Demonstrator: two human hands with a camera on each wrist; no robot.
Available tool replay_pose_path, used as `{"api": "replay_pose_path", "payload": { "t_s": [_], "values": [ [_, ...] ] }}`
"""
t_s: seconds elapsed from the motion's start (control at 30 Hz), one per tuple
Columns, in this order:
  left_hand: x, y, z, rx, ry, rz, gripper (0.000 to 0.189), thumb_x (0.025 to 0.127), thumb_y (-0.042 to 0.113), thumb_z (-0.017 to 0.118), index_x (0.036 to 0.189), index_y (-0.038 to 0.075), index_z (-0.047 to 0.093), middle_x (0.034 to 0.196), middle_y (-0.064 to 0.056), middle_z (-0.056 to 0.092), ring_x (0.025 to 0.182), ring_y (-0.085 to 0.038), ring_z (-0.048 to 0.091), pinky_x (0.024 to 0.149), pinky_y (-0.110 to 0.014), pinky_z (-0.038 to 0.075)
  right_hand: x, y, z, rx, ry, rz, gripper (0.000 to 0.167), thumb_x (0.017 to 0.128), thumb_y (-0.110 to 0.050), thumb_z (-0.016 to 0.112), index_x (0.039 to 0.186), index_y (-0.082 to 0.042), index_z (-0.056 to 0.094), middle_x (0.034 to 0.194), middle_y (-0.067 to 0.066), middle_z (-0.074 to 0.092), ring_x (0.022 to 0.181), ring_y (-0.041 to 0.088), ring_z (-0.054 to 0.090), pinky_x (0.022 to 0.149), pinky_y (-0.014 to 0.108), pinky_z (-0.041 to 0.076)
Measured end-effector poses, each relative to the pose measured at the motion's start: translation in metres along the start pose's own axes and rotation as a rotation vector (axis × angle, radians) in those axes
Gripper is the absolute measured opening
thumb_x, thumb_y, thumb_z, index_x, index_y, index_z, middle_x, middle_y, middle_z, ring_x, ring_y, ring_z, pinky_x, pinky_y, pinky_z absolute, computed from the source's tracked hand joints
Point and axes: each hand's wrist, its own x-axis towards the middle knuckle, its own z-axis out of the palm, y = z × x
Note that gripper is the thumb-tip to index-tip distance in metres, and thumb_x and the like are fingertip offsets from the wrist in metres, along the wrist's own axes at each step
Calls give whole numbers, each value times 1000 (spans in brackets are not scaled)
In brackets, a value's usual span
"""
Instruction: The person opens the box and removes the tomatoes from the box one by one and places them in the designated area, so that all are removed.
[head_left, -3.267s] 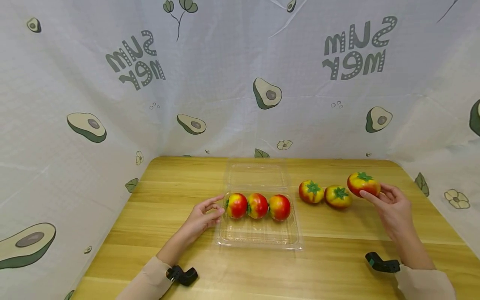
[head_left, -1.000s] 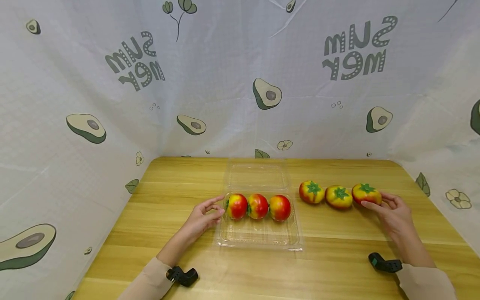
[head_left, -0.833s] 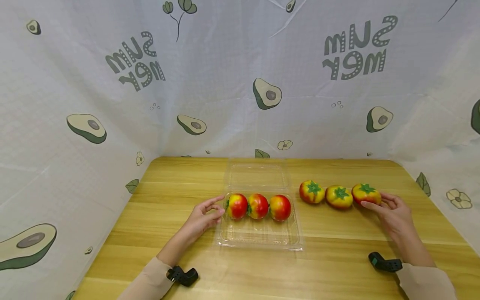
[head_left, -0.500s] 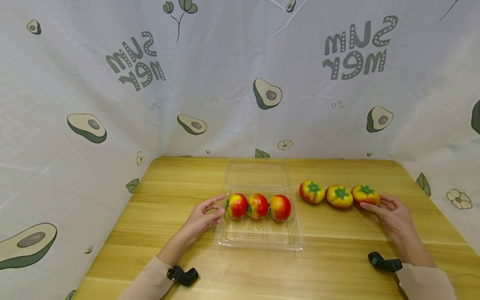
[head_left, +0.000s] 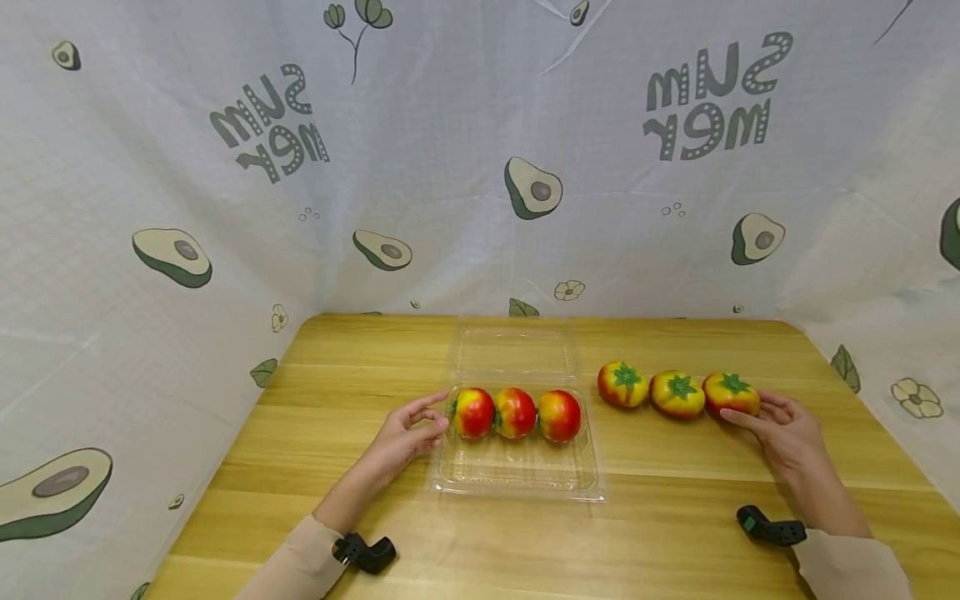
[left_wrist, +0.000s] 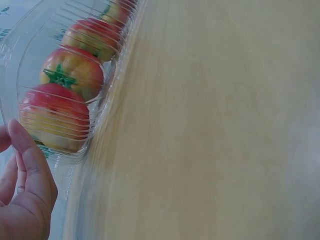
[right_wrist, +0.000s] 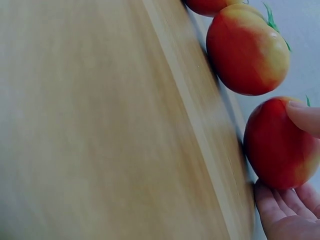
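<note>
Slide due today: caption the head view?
Left hand at the edge of an open clear clamshell with three tomatoes; right hand holding the rightmost tomato of three outside.

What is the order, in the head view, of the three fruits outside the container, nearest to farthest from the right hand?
1. Right fruit, held in the right hand
2. Middle fruit, between the others
3. Left fruit, closest to the container

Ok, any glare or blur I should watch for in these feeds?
Head: pale sheen on the near tabletop, glints on the rim of the clear container. Left wrist: bright streaks on its ridges, tabletop soft. Right wrist: tabletop blurred, held fruit crisper.
</note>
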Motion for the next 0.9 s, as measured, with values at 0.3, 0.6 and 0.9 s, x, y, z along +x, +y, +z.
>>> {"api": "replay_pose_path", "payload": {
  "t_s": [0.3,0.6,0.9],
  "values": [
    [1,-2,-1,-15,5,-6,57,95,1,66,148,2,45,101,-5,57,75,-10,59,69,-19,55,-2,-1,3,-23,12,48,61,84,17,70,126,-17,43,103,-16,58,90,-3,57,74,16,56],
    [1,-3,-1,-18,-1,-1,57,95,0,65,148,1,44,101,-4,57,74,-10,59,69,-19,55,-2,0,1,-2,14,35,58,82,19,70,120,-19,51,101,-15,61,90,-1,57,73,17,56],
    [1,-2,-1,-17,-1,-7,57,95,2,66,148,2,44,102,-5,56,75,-11,58,70,-19,55,-2,-1,0,14,4,33,56,82,19,70,118,-21,54,102,-16,62,91,-1,58,74,16,56]
  ]
}}
